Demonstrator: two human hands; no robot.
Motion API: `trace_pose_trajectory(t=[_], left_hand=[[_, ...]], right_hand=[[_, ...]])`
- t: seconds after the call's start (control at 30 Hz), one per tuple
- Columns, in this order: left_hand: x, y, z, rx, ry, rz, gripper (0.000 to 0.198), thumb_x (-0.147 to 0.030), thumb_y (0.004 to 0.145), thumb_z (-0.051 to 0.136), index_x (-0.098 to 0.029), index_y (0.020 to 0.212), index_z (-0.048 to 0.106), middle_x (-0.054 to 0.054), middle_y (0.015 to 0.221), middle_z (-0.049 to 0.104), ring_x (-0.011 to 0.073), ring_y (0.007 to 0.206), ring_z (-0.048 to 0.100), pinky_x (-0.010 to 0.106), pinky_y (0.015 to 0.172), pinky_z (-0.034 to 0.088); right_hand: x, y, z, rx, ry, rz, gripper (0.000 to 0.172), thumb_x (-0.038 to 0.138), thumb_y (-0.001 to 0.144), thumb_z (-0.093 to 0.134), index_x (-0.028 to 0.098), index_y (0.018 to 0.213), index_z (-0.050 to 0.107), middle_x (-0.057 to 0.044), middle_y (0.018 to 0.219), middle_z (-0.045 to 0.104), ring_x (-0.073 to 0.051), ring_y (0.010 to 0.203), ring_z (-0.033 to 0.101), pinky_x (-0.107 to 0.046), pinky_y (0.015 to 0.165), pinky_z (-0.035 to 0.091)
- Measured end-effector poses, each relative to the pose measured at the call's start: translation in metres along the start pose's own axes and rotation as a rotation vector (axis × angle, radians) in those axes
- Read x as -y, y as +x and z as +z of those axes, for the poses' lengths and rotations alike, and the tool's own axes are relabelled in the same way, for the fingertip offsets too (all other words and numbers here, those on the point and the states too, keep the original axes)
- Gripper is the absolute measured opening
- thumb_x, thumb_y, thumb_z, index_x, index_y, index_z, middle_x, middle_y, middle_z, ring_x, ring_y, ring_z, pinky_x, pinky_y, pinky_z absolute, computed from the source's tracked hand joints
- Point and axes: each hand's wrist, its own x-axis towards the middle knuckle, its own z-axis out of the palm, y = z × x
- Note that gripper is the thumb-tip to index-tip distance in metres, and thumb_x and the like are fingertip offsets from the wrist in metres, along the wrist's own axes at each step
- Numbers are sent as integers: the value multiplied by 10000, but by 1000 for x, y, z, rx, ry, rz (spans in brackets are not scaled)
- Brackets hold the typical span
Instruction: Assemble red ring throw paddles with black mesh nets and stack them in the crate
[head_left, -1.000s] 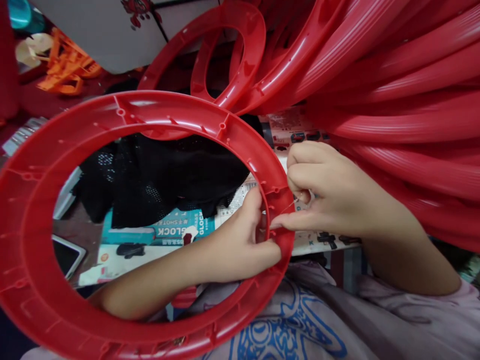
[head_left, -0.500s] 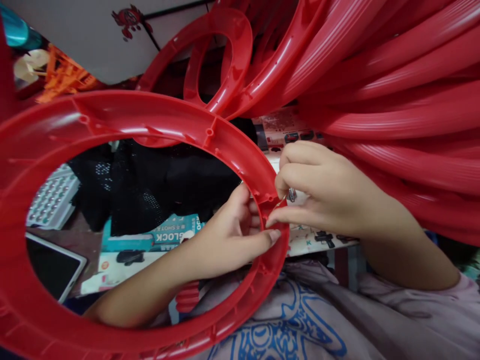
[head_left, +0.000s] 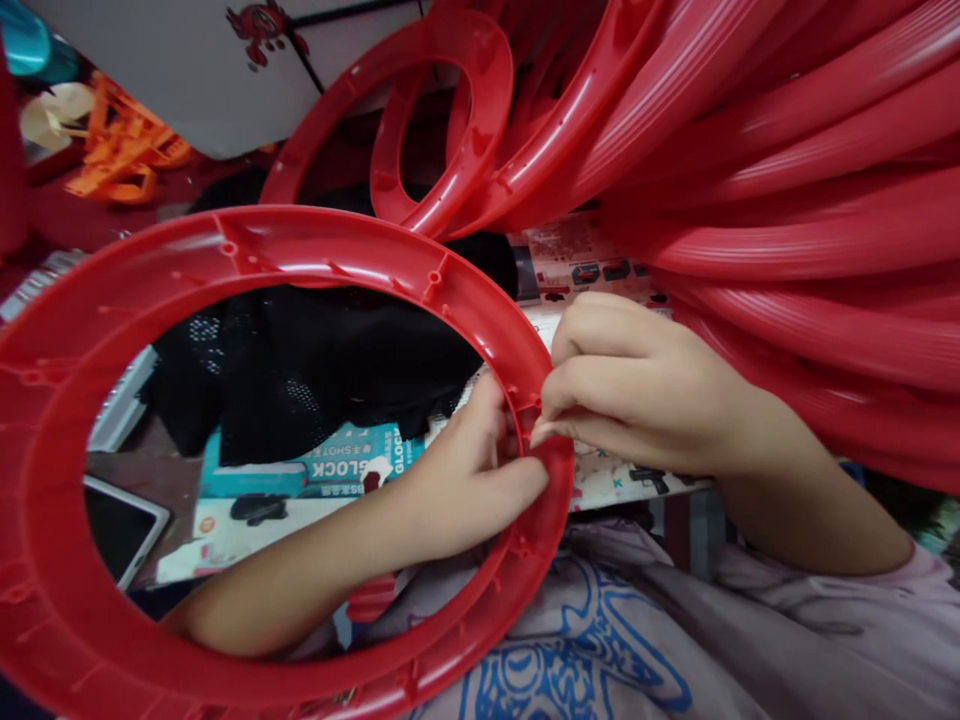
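Note:
A large red plastic ring point(head_left: 330, 245) faces me with its hollow, ribbed side, which has small posts inside. My left hand point(head_left: 480, 490) reaches through the opening and grips the right side of the rim, thumb over the channel and fingers behind it. Against that same stretch of the channel, my right hand point(head_left: 637, 385) is closed in a pinch, thumb and fingertips pressed together. Whatever sits between those fingertips is hidden now; half a second ago a small metal piece showed there.
Stacked red ribbed rings point(head_left: 787, 240) crowd the right, and smaller-looking red rings point(head_left: 491, 100) lean behind. Black cloth point(head_left: 337, 360) lies over a printed cardboard box point(head_left: 277, 480). A white-framed tablet-like object point(head_left: 127, 525) and orange plastic parts point(head_left: 131, 145) are at the left.
The red ring has tilted slightly, its far left edge dropping lower. My right fingertips have closed in and moved a little to the left on the channel, covering the small metal piece.

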Motion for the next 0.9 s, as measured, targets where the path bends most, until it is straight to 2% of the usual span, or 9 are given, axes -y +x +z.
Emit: trace_pose_trajectory(t=[0.2,0.4,0.53,0.63,0.7,0.77,0.83,0.9], left_hand=[[-1,-2,3,36,34,-31,425,-64,761,529,-227,1140,428,3,1034,525,134,876,530,249,728,473],[-6,-3,4,66,-112,-64,456,-93,796,542,-246,1199,394,5,1034,516,124,844,551,235,693,493],[-8,-2,5,-22,-56,-17,327,-189,871,568,-220,1175,452,22,1080,523,156,999,548,273,843,489],[-7,-2,4,-52,-52,-24,208,-221,910,514,-207,1114,472,20,1035,551,145,914,555,269,783,495],[-5,-2,4,-37,-21,-53,248,-158,880,507,-208,1117,453,21,1039,566,148,883,568,271,740,499],[-4,-3,3,-50,81,-46,364,-94,821,522,-211,1154,433,30,1082,566,173,944,577,293,779,500],[-2,-3,2,-73,186,-30,448,-78,785,535,-214,1195,417,37,1119,554,193,1003,569,322,840,492],[-2,-4,1,-45,226,-45,516,-87,766,544,-222,1239,390,40,1127,542,195,997,567,334,852,491]], right_hand=[[-3,-1,3,-6,-15,22,280,312,936,553,165,716,645,-17,732,532,-148,719,450,-297,671,360],[-4,-1,2,-24,35,102,274,343,889,630,165,680,638,-9,713,544,-145,698,464,-304,684,355],[-4,-1,1,-5,21,127,251,295,868,658,154,663,619,-3,684,528,-145,688,449,-298,671,347],[-6,0,2,-1,7,121,259,301,867,660,158,654,624,-2,670,530,-149,692,450,-299,675,347],[-8,-1,1,32,37,114,270,325,873,656,159,661,637,-1,674,542,-143,682,461,-296,674,358],[-10,-1,-2,86,99,90,256,321,894,631,156,700,653,-7,707,571,-134,689,493,-285,676,386],[-11,-1,-6,115,151,42,208,258,924,583,152,763,663,-21,766,605,-130,732,533,-270,695,420],[-11,0,-8,95,164,-14,180,172,935,533,151,814,663,-33,810,622,-131,777,552,-267,721,444]])
